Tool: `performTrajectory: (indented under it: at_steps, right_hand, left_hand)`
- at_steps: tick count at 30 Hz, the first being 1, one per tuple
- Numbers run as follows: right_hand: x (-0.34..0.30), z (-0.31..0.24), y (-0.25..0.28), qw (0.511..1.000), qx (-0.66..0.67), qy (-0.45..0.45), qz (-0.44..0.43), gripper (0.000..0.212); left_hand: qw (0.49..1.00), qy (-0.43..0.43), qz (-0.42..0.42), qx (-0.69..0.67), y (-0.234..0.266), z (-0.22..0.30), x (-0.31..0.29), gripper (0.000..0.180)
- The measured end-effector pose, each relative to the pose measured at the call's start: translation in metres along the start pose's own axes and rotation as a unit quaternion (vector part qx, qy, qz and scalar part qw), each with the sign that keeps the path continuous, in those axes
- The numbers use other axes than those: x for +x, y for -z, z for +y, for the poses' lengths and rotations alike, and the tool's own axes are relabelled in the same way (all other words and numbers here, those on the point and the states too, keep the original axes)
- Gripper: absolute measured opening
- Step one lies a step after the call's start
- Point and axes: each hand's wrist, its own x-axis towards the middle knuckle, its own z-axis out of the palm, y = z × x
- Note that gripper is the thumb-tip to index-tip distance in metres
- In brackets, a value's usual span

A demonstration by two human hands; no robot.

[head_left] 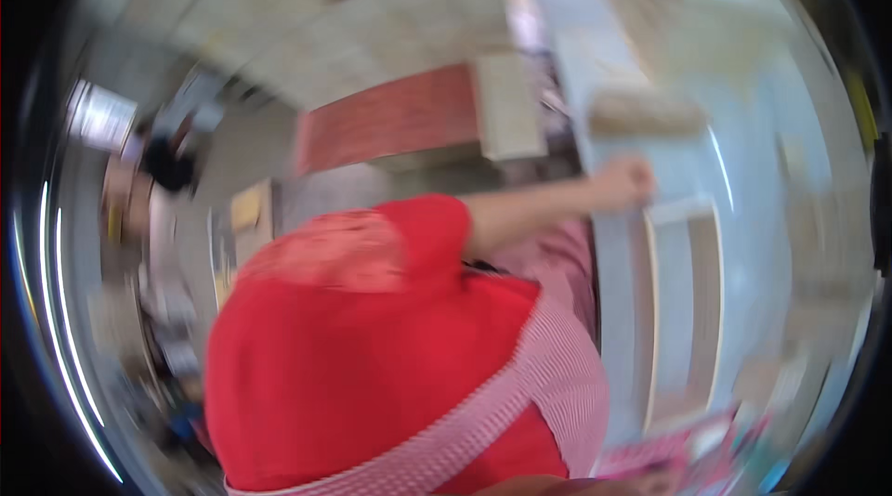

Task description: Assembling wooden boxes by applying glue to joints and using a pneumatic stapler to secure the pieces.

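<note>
The whole view is smeared by motion. My left hand (624, 182) reaches out over a pale blue work surface (609, 310), just beyond the upper end of a light wooden rectangular frame (713, 310). It looks curled, but blur hides its fingers and anything in them. At the bottom edge, part of my right forearm shows with my right hand (655, 482), very blurred, beside a pink and white printed item (674, 450). My red sleeve and striped apron strap fill much of the middle.
A blurred brown block (646, 113) lies farther up the pale blue surface. Behind my left arm stands a red-topped bench or box (390, 120) with a pale end panel (509, 106). A person in dark clothing (169, 160) is at the far left, and cluttered shelving or tables line that side.
</note>
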Motion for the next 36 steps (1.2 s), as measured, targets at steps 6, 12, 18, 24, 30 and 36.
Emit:
performTrajectory:
  at_steps: [6, 12, 18, 24, 30, 36]
  right_hand:
    - [0.083, -0.147, -0.1, 0.749, 0.635, 0.187, -0.023, 0.038]
    - [0.087, -0.242, -0.08, 0.98, 0.022, 0.029, -0.196, 0.04]
    - [0.08, -0.323, -0.104, 0.881, 0.367, 0.187, -0.234, 0.041]
    - [0.067, -0.308, -0.164, 0.911, 0.308, 0.066, -0.267, 0.041]
    - [0.044, -0.337, -0.192, 0.816, 0.436, 0.127, -0.358, 0.04]
    - [0.034, -0.355, -0.25, 0.731, 0.488, 0.152, -0.451, 0.031]
  left_hand:
    - [0.994, -0.039, 0.106, 0.006, 0.028, 0.052, -0.079, 0.025]
    - [0.967, 0.026, 0.245, -0.069, 0.08, 0.079, -0.129, 0.039]
    - [0.941, 0.094, 0.316, -0.074, 0.116, 0.076, -0.163, 0.047]
    - [0.931, 0.11, 0.309, -0.158, 0.128, 0.053, -0.159, 0.046]
    - [0.947, 0.091, 0.258, -0.167, 0.128, 0.04, -0.155, 0.042]
    - [0.95, 0.094, 0.249, -0.161, 0.125, 0.047, -0.161, 0.04]
